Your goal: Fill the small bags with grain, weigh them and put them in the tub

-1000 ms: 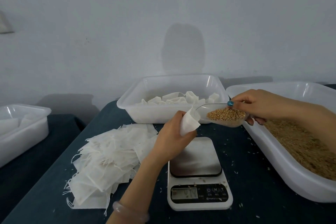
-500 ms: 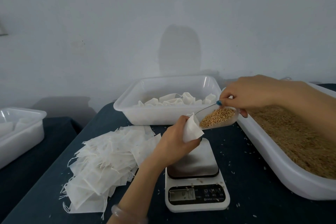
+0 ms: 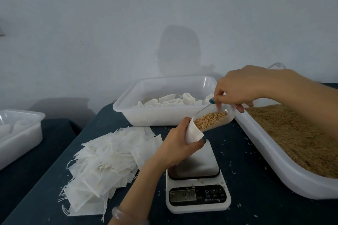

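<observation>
Since half a second ago your right hand (image 3: pixel 243 86) has been rising and tipping the scoop (image 3: pixel 222 123) more steeply, so its lip is now sitting in the mouth of the small bag (image 3: pixel 193 133) instead of just beside it.

From the head camera, you are working with two hands. Your left hand (image 3: pixel 180 143), with one clear bracelet (image 3: pixel 117 213) at the wrist, is gripping the one small bag between curled fingers and thumb, holding it open above the far end of the scale (image 3: pixel 197 192). Your right hand is pinching the handle of the one clear scoop, and the grain (image 3: pixel 208 119) inside is lying against the bag's opening.

One scale is standing on the table (image 3: pixel 256 179); its display is too blurred to read. Three white containers are showing: the tub (image 3: pixel 128 109) behind the scale, holding several filled bags (image 3: pixel 170 100) that are overlapping too much to count; one grain tray (image 3: pixel 274 159) on the right; and a second tub (image 3: pixel 22 133) well apart on the left. One pile of empty bags (image 3: pixel 108 160), too many to count, is lying left of the scale. Loose grains are dotting the table.

Your left hand and the bag are covering part of the scale's plate, and your right hand is hiding the tub's right corner.
</observation>
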The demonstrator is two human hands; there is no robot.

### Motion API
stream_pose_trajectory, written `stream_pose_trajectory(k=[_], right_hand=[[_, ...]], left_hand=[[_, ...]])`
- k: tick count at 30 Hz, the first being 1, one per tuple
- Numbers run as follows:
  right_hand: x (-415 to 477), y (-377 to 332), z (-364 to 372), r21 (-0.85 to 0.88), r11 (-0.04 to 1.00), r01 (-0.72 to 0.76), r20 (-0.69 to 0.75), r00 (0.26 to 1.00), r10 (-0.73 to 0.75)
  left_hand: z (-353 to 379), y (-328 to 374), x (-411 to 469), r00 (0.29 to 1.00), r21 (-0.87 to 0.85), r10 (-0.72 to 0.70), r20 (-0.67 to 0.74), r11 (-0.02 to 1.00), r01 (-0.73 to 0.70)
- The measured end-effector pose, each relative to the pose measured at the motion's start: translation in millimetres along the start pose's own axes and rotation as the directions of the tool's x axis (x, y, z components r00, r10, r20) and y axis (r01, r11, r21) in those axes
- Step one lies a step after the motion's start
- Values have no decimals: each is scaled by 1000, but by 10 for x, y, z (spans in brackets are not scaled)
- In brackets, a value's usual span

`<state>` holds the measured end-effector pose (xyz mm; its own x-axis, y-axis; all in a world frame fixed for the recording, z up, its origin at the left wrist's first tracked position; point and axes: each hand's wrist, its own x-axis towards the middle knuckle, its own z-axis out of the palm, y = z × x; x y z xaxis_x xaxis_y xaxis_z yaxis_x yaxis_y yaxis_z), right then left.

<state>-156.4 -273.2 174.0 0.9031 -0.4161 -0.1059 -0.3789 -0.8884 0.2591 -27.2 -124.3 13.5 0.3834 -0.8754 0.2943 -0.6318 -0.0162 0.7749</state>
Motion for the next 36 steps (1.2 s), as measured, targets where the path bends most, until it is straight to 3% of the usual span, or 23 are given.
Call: stream_pose_trajectory(k=[16,19,22,26,30,34,36], right_hand=[[-54,39,-5,42,999,-31,-5,1000,31],[-52,105,48,117,993,-28,3,1000,28],[-59,220,214,317,947,-42,31,999,34],[-43,359,572,662,747,-59,76,997,12],[-18,404,844,852,515,-100,124,992,-13],[-18,528,948,970,184,-157,123,975,185],[-56,627,977,977,110,-182,148,952,267]], left_hand=[[-8,19,-3,1000,-12,13,5,1000,-13],[-15,19,1,1000,-49,10,6,999,-10],[-30,33,0,1000,-102,6,-8,995,-7],[-30,55,-8,1000,-171,-1,-24,985,-3],[-34,67,-8,999,-256,-22,-27,966,15],[-70,26,-4,995,-241,11,-97,970,-34],[-79,-10,12,987,-148,33,-158,987,-57]])
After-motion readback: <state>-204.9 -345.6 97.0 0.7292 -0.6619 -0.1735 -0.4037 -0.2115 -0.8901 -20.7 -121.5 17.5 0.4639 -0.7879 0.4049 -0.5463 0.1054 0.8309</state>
